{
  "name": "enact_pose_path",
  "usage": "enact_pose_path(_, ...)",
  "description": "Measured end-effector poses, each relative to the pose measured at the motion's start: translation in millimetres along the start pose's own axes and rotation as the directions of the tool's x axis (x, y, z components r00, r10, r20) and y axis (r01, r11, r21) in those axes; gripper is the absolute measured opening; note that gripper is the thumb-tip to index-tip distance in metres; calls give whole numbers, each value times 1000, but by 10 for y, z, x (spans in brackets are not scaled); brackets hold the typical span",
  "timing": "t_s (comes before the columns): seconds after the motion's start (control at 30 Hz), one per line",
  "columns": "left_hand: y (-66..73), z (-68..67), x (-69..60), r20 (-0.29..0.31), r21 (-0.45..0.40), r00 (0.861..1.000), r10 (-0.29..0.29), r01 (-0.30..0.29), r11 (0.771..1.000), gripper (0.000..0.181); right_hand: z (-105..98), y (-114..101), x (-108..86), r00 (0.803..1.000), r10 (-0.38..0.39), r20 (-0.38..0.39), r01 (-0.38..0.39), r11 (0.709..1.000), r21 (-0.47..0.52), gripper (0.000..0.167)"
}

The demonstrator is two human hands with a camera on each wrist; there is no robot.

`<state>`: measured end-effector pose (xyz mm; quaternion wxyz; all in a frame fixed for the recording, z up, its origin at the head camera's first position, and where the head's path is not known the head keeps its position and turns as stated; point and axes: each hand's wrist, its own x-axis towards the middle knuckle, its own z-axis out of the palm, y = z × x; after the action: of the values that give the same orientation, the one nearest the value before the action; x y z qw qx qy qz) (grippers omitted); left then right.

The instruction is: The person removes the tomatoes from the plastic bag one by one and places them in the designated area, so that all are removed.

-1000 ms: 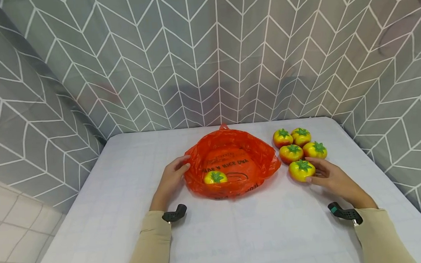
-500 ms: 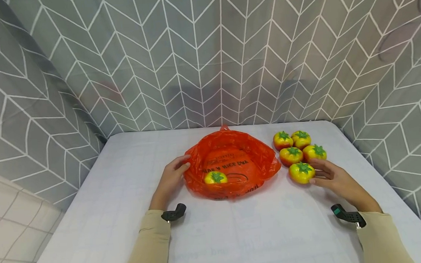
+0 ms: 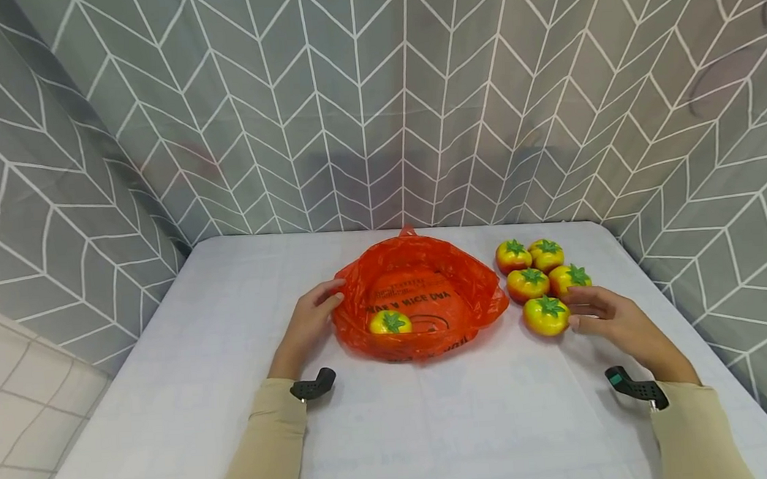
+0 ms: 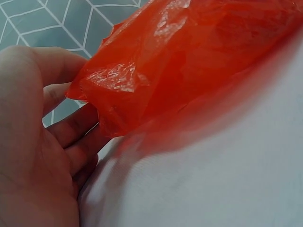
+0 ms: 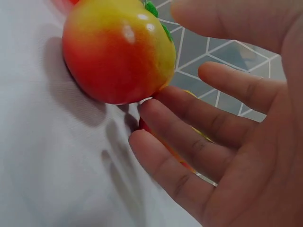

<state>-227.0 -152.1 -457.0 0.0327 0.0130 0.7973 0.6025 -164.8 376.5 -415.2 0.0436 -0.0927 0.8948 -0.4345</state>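
Note:
A thin red plastic bag (image 3: 420, 296) lies spread with its mouth wide, and one yellow-red tomato (image 3: 390, 322) with a green leafy top sits inside. At the bag's left edge, my left hand (image 3: 309, 314) holds the rim between thumb and fingers; the left wrist view shows bag film (image 4: 113, 80) covering some fingertips. Beside the nearest loose tomato (image 3: 546, 317) is my right hand (image 3: 606, 319), its thumb apart from the fruit. In the right wrist view, its extended fingers (image 5: 184, 137) lie close to the tomato (image 5: 118, 52); contact cannot be told.
Several more tomatoes (image 3: 528, 285) cluster right of the bag, behind the nearest one. All stand on a table with a white cloth (image 3: 448, 426). Grey patterned curtains (image 3: 376, 123) rise behind and on both sides.
My right thumb and fingers have spread away from the nearest tomato, and the hand has drawn slightly right. The tomato stays put. My left hand still holds the bag's edge.

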Motion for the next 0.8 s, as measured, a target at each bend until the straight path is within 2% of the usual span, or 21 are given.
enact_pose_path(0.1, 15, -9, 22, 2, -3, 1000, -5, 5, 1000, 36, -25, -36, 33, 1000, 0, -18, 0, 1000, -9, 57)
enact_pose_path(0.27, 3, -13, 50, 0, -8, 1000, 28, -28, 1000, 37, -58, -78, 79, 998, -32, -62, 32, 999, -7, 48)
enact_pose_path(0.43, -4, -4, 54, 4, -13, 1000, 19, -19, 1000, 36, -84, -128, 106, 995, -34, -93, 34, 999, 2, 45)
enact_pose_path(0.57, -17, 4, 51, 6, 1, 1000, 6, -6, 1000, 36, -77, -199, 139, 995, -17, -98, 17, 1000, -3, 47)
enact_pose_path(0.8, -19, 0, 27, -8, 23, 1000, 10, -10, 1000, 36, -4, -364, 295, 994, -74, -83, 80, 995, 64, 45)
